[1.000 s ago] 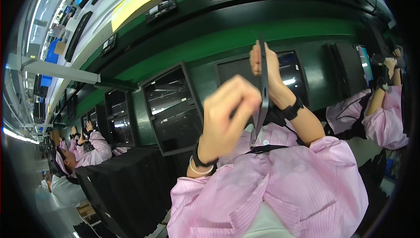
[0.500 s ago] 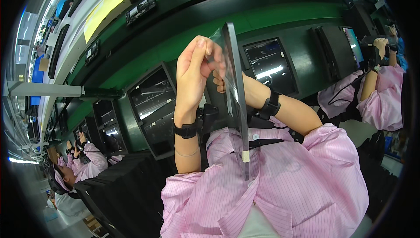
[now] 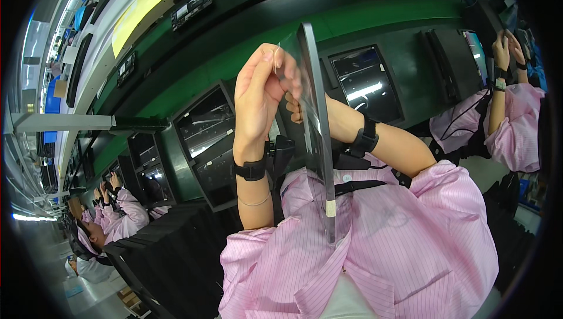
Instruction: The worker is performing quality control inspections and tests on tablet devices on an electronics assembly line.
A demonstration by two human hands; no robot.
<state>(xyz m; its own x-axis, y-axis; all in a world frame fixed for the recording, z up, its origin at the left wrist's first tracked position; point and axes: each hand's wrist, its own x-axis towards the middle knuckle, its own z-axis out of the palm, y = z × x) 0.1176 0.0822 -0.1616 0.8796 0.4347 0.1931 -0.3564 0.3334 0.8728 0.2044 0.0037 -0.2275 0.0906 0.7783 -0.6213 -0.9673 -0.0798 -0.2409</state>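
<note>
Dark panel [image 3: 321, 125] is up in the air, standing on edge, seen almost edge-on, tilted a bit; its near end hangs in front of the pink shirt [image 3: 393, 231], its far end over the green tabletop [image 3: 404, 29], past the near edge. Pale label [image 3: 331, 208] by its near end. Clear film [image 3: 296, 52] on its left side, partly off the panel at the far end.

Left hand [image 3: 258, 99]: left of panel, forearm nearly straight up, wrist upright, thumb and index pinched on the film, other fingers curled toward the panel. Right hand [image 3: 294, 108]: forearm slants in from the right, bent at the elbow, passes behind the panel; fingertips show on the left side, clamped on the panel, rest hidden. So the panel sits between the two forearms, hands close together; can't tell if they touch. Black bands on both wrists.

Tabletop, near edge: black-framed tray [image 3: 208, 146] left of the hands, another tray [image 3: 366, 84] to the right. Far ledge: dark circuit board [image 3: 192, 9], yellow sheet [image 3: 143, 11]. Co-worker's hands [image 3: 505, 52] well apart at right.
</note>
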